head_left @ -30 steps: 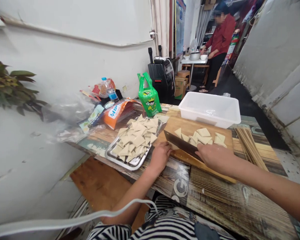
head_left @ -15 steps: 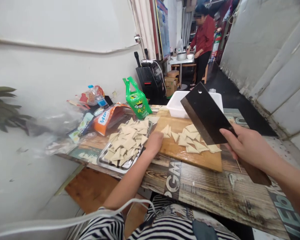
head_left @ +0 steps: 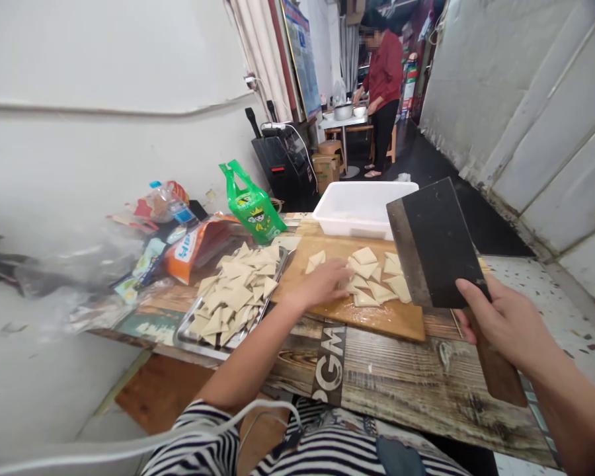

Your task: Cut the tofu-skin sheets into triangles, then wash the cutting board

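Note:
My right hand [head_left: 506,320] grips the wooden handle of a black cleaver [head_left: 436,241], held upright in the air to the right of the wooden cutting board [head_left: 377,317]. My left hand [head_left: 322,284] reaches over the board with its fingers spread, touching the pale triangular tofu pieces [head_left: 371,277] that lie there. Left of the board a metal tray [head_left: 188,337] holds a heap of the same triangles [head_left: 233,294].
A white plastic tub [head_left: 357,208] stands behind the board. A green bag [head_left: 250,205], an orange packet [head_left: 193,244], a water bottle [head_left: 171,201] and clear plastic lie along the wall. A person in red [head_left: 381,86] stands at a far table.
The cleaver went from lying on the board to being lifted and held off to the right. My left hand moved from the board's near left edge onto the cut pieces.

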Available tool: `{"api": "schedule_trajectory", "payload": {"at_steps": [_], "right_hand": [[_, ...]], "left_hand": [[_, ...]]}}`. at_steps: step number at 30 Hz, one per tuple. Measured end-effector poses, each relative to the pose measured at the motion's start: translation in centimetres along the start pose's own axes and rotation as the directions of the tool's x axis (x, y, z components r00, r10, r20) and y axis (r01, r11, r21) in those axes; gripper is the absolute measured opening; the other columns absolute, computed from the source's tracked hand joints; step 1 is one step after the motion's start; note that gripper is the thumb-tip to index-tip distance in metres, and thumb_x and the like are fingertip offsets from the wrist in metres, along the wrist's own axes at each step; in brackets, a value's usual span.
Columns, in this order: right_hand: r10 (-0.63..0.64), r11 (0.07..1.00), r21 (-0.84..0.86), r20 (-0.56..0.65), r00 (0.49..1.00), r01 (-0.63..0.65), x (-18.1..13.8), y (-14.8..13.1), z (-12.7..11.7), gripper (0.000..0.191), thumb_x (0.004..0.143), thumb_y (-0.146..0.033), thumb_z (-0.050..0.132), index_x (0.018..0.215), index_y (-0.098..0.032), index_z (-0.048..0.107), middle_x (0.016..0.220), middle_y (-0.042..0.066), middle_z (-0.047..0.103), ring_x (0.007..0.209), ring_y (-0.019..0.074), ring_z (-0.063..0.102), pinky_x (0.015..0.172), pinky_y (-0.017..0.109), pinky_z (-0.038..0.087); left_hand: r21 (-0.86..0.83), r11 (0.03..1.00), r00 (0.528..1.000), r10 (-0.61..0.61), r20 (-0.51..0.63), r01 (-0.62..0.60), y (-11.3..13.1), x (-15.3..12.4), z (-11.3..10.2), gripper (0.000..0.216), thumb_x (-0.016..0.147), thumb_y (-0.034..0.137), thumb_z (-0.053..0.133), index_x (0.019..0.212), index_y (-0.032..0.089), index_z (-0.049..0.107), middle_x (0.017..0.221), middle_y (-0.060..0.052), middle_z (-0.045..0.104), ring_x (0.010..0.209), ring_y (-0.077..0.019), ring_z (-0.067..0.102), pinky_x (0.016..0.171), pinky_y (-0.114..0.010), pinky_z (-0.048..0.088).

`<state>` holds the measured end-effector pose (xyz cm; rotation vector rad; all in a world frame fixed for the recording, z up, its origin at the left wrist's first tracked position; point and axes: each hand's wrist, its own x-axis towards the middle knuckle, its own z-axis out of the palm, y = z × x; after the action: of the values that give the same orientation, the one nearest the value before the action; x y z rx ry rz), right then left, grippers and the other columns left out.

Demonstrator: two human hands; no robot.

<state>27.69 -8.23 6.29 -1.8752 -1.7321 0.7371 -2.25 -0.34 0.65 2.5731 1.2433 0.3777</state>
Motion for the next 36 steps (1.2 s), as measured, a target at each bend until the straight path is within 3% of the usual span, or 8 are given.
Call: {"api": "schedule_trajectory", "payload": {"at_steps": [3,10,14,17,20,25,30,36], "right_hand": [[0.029,0.998,0.056,0.011,1.000,-0.030,-0.1,0.7,0.3,0.035,0.090,-0.050,0.034,0.066,-0.026,0.041,0.041,-0.003,0.056,0.045,0.0178,0.055,0.058,0.031,0.042],[0.097,0.955,0.282,0.000,0.995,-0.093,-0.6,2.0,1.2,0.036,0.090,-0.054,0.034,0.067,-0.027,0.039,0.043,-0.001,0.056,0.041,0.0194,0.053,0.053,0.033,0.042],[0.138,0.918,0.382,-0.044,0.989,-0.111,-0.2,3.2,2.1,0.038,0.088,-0.057,0.038,0.066,-0.026,0.039,0.040,-0.003,0.054,0.039,0.0182,0.052,0.050,0.031,0.040],[0.142,0.902,0.419,-0.057,0.988,-0.106,0.1,3.9,2.5,0.037,0.089,-0.057,0.039,0.069,-0.025,0.040,0.042,-0.003,0.055,0.039,0.0170,0.052,0.049,0.029,0.040],[0.141,0.896,0.433,-0.057,0.988,-0.102,0.0,4.0,2.3,0.037,0.089,-0.056,0.039,0.070,-0.025,0.039,0.045,-0.004,0.057,0.039,0.0161,0.052,0.049,0.029,0.040],[0.106,0.924,0.378,-0.090,0.990,-0.065,-0.9,4.2,1.7,0.040,0.089,-0.058,0.038,0.066,-0.024,0.041,0.040,-0.004,0.053,0.038,0.0162,0.052,0.049,0.029,0.041],[0.062,0.951,0.309,-0.086,0.994,-0.033,-1.7,4.3,1.2,0.039,0.089,-0.056,0.040,0.064,-0.025,0.043,0.040,-0.004,0.055,0.040,0.0164,0.054,0.050,0.029,0.043],[-0.017,0.963,0.267,0.000,1.000,0.016,-2.0,1.2,1.9,0.035,0.087,-0.055,0.040,0.066,-0.027,0.040,0.041,-0.003,0.056,0.038,0.0175,0.054,0.048,0.031,0.043]], "left_hand": [[-0.045,0.999,0.999,0.031,0.009,-0.030,0.1,1.0,0.3,0.031,0.079,0.024,0.065,0.110,0.022,0.062,0.117,-0.009,0.062,0.113,-0.0215,0.054,0.098,-0.034,0.039],[-0.122,0.973,0.979,-0.202,-0.019,0.198,-4.3,3.0,-1.4,0.037,0.072,0.027,0.069,0.109,0.021,0.066,0.108,-0.006,0.069,0.097,-0.0220,0.062,0.087,-0.029,0.046],[-0.151,0.967,0.972,-0.221,-0.075,0.208,-5.8,6.3,-0.8,0.030,0.077,0.036,0.063,0.102,0.021,0.070,0.103,-0.005,0.070,0.094,-0.0215,0.063,0.086,-0.028,0.045],[-0.093,0.977,0.980,-0.198,-0.030,0.194,-5.1,9.7,0.5,0.032,0.072,0.035,0.067,0.102,0.021,0.069,0.104,-0.006,0.069,0.093,-0.0225,0.063,0.084,-0.028,0.045],[0.035,0.972,0.960,-0.236,0.151,0.233,-3.4,12.7,1.4,0.040,0.058,0.031,0.077,0.094,0.018,0.068,0.096,-0.007,0.069,0.086,-0.0248,0.063,0.074,-0.028,0.046],[0.078,0.957,0.912,-0.290,0.289,0.280,-0.1,14.5,-0.1,0.036,0.052,0.028,0.078,0.082,0.017,0.062,0.081,-0.002,0.065,0.077,-0.0202,0.060,0.064,-0.024,0.044],[-0.196,0.908,0.917,-0.391,-0.083,0.369,1.4,10.1,-3.3,0.017,0.065,0.020,0.067,0.080,0.017,0.060,0.079,-0.002,0.065,0.075,-0.0175,0.061,0.066,-0.024,0.045],[-0.700,0.607,0.705,-0.678,-0.208,0.377,-2.0,-0.4,-0.5,0.019,0.073,0.022,0.060,0.091,0.015,0.058,0.070,-0.002,0.066,0.063,-0.0147,0.064,0.055,-0.022,0.048]]}}
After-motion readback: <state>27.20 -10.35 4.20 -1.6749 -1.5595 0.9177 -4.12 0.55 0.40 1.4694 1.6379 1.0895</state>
